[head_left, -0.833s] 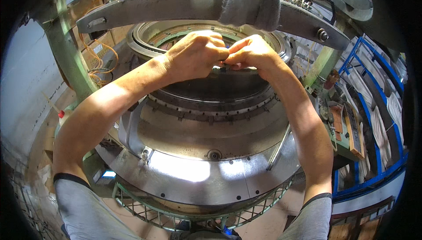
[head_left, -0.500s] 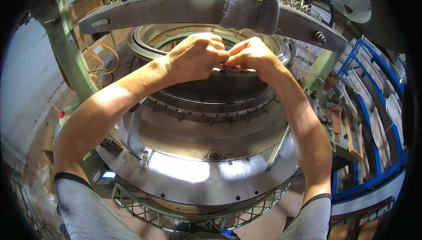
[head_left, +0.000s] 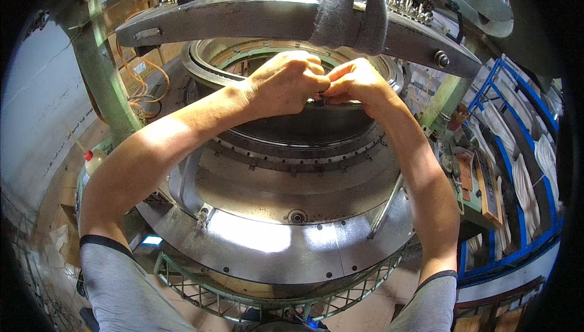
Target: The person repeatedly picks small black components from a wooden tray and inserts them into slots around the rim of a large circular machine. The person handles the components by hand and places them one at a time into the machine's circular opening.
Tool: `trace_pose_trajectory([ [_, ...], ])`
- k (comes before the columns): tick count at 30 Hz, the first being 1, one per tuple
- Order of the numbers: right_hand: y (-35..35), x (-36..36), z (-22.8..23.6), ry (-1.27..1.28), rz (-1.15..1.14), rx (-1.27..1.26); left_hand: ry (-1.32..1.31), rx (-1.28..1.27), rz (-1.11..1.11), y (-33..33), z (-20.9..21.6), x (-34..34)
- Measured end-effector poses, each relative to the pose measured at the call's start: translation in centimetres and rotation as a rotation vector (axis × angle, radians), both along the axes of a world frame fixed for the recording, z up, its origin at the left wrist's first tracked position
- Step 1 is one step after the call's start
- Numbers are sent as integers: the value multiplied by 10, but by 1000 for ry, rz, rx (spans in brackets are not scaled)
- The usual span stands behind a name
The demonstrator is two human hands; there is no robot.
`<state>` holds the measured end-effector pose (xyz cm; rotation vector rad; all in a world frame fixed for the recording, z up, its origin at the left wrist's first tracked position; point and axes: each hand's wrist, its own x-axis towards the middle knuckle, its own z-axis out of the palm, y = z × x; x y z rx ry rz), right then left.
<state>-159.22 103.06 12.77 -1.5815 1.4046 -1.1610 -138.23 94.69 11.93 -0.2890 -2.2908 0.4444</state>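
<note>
Above the near rim of a large round metal cylinder [head_left: 310, 126] in a circular machine, both my hands meet. My left hand [head_left: 291, 83] is closed, its knuckles up and the fingertips curled out of sight. Close against it, my right hand [head_left: 360, 86] pinches with thumb and index finger. A small dark bit shows between the fingertips, too little to name. The ring-shaped rim [head_left: 194, 67] passes behind my hands and forearms, which hide part of it.
A curved steel beam [head_left: 255, 20] crosses above my hands, with grey cloth [head_left: 350, 18] draped over it. Green posts [head_left: 103, 58] flank the machine. At right stands a blue rack [head_left: 517, 167] with white fabric. A wide metal ring plate [head_left: 255, 241] lies nearer me.
My two hands have shifted slightly to the right and down along the rim, still together. The whole view has also moved a little.
</note>
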Motion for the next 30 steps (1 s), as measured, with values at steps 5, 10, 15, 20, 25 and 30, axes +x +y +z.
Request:
trace_pose_trajectory([
  [5, 0, -2, 0, -20, 20, -1, 1, -6, 4, 2, 0, -1],
  [10, 2, 0, 1, -19, 4, 7, -28, -1, 14, 3, 2, 0],
  [15, 1, 0, 3, 17, -1, 13, -18, 4, 19, 3, -1, -2],
  [20, 1, 1, 3, -6, -8, 0, -19, 13, 20, 5, 0, -4],
  [25, 0, 2, 2, -6, -45, 7, -68, 51, 103, 10, 3, -1],
  [30, 0, -2, 2, 48, -57, 10, -81, 88, 89, 10, 4, -3],
])
